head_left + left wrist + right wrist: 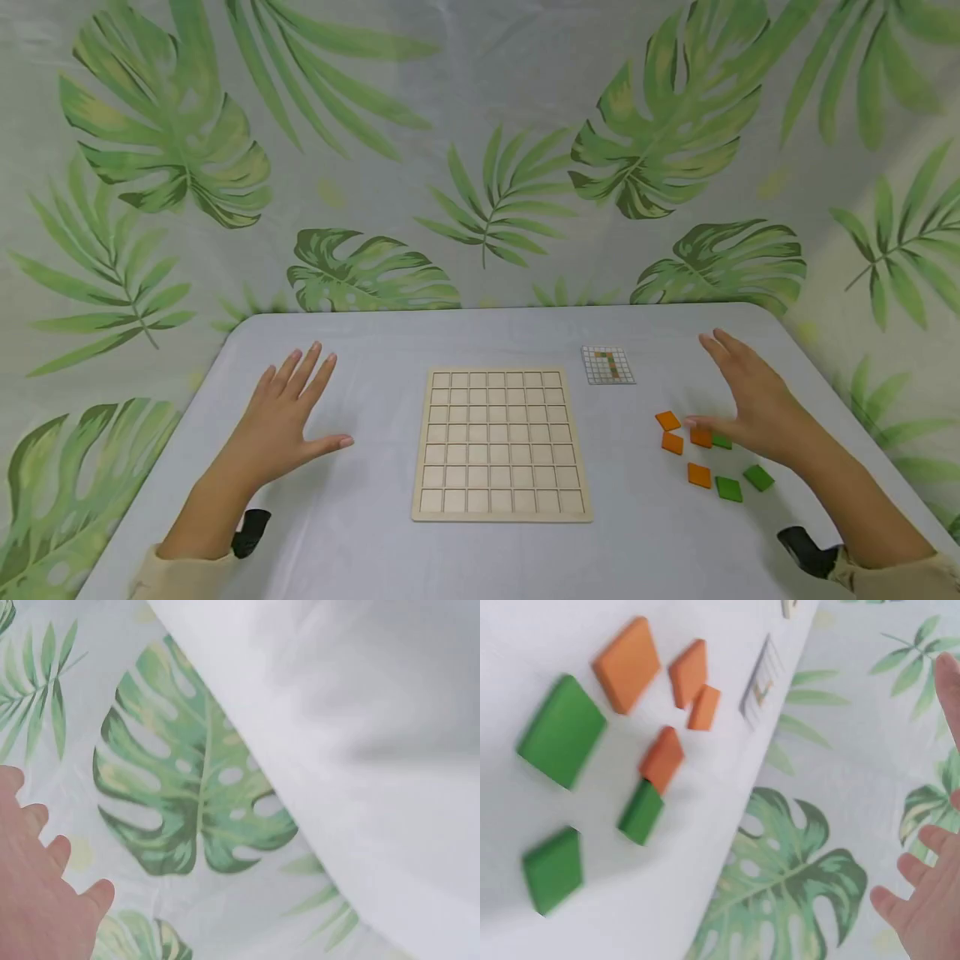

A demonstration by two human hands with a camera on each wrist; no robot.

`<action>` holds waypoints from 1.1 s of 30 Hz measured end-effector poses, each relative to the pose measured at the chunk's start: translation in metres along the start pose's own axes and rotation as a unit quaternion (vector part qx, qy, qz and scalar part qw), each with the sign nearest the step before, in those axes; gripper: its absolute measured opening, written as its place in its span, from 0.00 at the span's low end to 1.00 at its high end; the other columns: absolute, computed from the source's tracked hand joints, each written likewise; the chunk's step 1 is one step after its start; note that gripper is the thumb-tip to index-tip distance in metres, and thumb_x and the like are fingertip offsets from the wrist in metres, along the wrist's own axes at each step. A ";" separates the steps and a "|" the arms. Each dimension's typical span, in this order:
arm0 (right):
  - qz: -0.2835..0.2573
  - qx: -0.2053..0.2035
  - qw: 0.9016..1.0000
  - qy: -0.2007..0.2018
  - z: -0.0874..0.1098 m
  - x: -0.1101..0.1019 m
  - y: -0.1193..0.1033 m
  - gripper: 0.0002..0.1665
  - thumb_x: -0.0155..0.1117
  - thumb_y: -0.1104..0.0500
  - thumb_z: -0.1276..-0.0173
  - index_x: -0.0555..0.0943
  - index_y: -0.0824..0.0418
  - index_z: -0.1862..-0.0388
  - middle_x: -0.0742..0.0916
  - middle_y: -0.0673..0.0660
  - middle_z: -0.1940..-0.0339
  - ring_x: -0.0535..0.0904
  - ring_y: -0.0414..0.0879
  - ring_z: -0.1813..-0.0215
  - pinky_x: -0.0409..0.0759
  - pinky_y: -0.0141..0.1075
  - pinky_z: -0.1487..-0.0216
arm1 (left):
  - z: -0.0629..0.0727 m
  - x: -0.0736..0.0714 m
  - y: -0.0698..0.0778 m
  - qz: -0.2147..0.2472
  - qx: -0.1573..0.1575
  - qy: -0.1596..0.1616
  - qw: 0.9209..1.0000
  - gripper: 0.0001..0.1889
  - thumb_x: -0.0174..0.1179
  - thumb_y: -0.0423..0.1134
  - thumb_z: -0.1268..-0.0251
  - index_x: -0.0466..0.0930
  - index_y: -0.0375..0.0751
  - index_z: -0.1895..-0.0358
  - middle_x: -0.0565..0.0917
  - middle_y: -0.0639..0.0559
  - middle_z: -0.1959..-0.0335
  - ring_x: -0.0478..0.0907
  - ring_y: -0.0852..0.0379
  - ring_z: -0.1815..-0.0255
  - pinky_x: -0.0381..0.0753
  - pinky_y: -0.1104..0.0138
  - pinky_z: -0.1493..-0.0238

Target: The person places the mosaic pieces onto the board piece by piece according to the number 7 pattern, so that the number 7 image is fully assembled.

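Note:
Both hands hover over the white table with nothing in them. My left hand (281, 425) is spread, thumb out, to the left of a square wooden grid board (478, 454). Fingers apart, my right hand (761, 408) hangs above the scattered tiles at the right. Several orange tiles (699, 476) and green tiles (729, 489) lie flat there; the thumb hides part of one orange tile in the head view. A small pattern card (608, 365) with a coloured grid lies behind the tiles, right of the board. In the right wrist view, one green tile (640, 813) touches an orange tile (662, 759).
The white tablecloth (337, 533) covers the table, whose far edge meets a leaf-printed curtain (510, 108). Dark straps (251, 533) sit at both wrists, near the beige sleeves.

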State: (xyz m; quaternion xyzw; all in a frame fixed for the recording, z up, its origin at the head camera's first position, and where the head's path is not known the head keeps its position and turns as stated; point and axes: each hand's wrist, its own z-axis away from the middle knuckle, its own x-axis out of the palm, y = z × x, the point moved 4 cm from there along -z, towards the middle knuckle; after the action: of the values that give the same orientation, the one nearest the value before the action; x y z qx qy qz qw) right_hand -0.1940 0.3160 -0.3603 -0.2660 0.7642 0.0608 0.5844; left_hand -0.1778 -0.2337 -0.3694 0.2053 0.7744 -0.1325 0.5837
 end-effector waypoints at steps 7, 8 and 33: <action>-0.098 0.036 0.993 -0.049 0.019 0.028 0.001 0.59 0.72 0.48 0.53 0.50 0.63 0.30 0.60 0.71 0.35 0.54 0.69 0.38 0.57 0.65 0.47 | 0.004 0.030 0.025 0.127 -0.021 -0.017 0.991 0.56 0.61 0.65 0.58 0.38 0.49 0.28 0.40 0.47 0.28 0.41 0.39 0.32 0.50 0.41 0.41; -0.108 0.045 0.992 -0.057 0.021 0.033 0.002 0.58 0.71 0.47 0.53 0.50 0.64 0.30 0.61 0.71 0.35 0.55 0.69 0.38 0.57 0.65 0.47 | 0.004 0.034 0.029 0.146 -0.026 -0.020 0.989 0.57 0.63 0.64 0.58 0.38 0.49 0.28 0.40 0.48 0.28 0.41 0.39 0.32 0.50 0.41 0.41; -0.115 0.090 0.984 -0.100 0.043 0.078 0.012 0.23 0.67 0.54 0.45 0.76 0.66 0.55 0.78 0.62 0.55 0.70 0.61 0.50 0.68 0.56 0.50 | -0.001 0.101 0.065 0.294 -0.021 -0.120 0.948 0.49 0.64 0.59 0.58 0.54 0.47 0.31 0.54 0.57 0.31 0.43 0.44 0.31 0.44 0.44 0.37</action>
State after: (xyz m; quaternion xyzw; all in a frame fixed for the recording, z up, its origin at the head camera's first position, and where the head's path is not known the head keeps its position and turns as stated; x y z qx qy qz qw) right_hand -0.1764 0.3178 -0.4488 -0.2909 0.6689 -0.0494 0.6823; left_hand -0.1716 -0.1599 -0.4637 0.3944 0.6065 0.0379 0.6893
